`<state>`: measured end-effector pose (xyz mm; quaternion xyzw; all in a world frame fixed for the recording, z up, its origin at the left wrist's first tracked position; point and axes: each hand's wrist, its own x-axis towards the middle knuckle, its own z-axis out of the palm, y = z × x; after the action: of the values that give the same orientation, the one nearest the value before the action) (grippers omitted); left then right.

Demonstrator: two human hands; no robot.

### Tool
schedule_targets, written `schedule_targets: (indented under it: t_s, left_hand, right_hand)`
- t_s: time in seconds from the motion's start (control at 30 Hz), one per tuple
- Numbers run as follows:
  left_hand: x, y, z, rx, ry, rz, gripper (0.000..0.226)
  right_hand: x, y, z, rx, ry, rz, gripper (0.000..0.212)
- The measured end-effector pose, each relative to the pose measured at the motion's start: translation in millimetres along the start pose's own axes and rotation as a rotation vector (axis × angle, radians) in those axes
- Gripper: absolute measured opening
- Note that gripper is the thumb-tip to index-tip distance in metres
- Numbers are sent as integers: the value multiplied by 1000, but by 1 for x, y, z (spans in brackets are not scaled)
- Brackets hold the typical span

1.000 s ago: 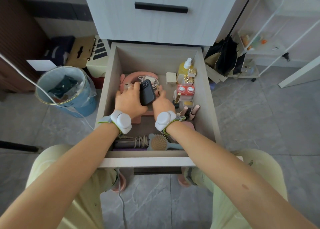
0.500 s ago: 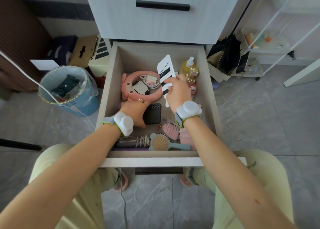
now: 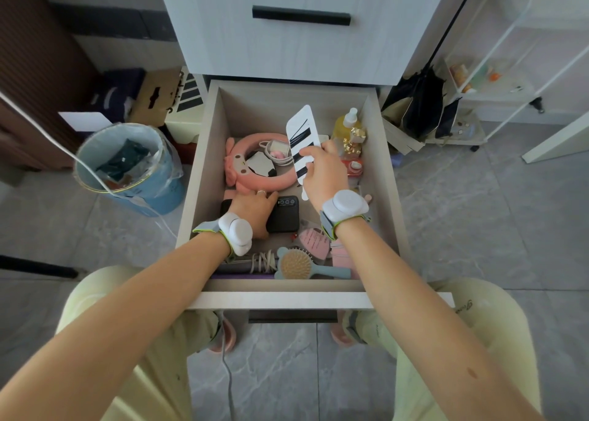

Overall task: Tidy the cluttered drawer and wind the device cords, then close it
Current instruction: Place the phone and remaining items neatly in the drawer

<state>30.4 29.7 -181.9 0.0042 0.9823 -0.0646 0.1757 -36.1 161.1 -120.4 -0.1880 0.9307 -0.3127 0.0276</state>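
The drawer (image 3: 280, 300) stands pulled open between the person's knees, crowded from front to back. The biggest thing in it is a pink ring (image 3: 251, 183) lying flat toward the back left. Inside that ring a white cord (image 3: 274, 152) lies loosely coiled, not yet wound. A hairbrush (image 3: 294, 263) lies along the front wall, and a cluster of bottles (image 3: 347, 127) stands in the back right corner. In the middle a black power bank (image 3: 286, 214) lies flat on the drawer floor. The left hand (image 3: 253, 211) lies palm down over its left edge. Whether the fingers grip it or only rest there cannot be told, since the hand hides them. The right hand (image 3: 322, 173) is raised above the clutter, fingers and thumb pinching a card of hairpins (image 3: 299, 135) by its lower half, the card tilted upright.

The step in hand looks like finding the card a place. It would go best laid flat against a side wall or slid in beside the bottles, with the pins facing away from the cord so none snag. Keeping it clear of the ring would let the cord be lifted out for winding.
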Motion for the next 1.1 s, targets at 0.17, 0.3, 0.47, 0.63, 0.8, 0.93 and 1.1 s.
schedule_targets:
  t_s: [0.17, 0.3, 0.47, 0.63, 0.8, 0.93, 1.1]
  left_hand:
    - [4, 0, 3, 19, 21, -15, 76]
    - [6, 3, 4, 24, 31, -33, 74]
    - [8, 1, 7, -18, 46, -52, 78]
    - [7, 2, 9, -4, 55, -48, 81]
    - [8, 0, 6, 4, 53, -34, 73]
    - [7, 1, 7, 12, 31, -36, 66]
    - [6, 4, 5, -78, 8, -66, 59]
  right_hand:
    - [0, 0, 2, -9, -1, -15, 38]
    - [1, 1, 3, -11, -10, -24, 38]
    - [1, 1, 4, -14, -26, -37, 37]
    - [1, 2, 5, -16, -34, -45, 38]
    - [1, 2, 4, -30, -31, -43, 37]
    - [2, 3, 6, -21, -32, -39, 37]
    - [2, 4, 7, -20, -32, -32, 37]
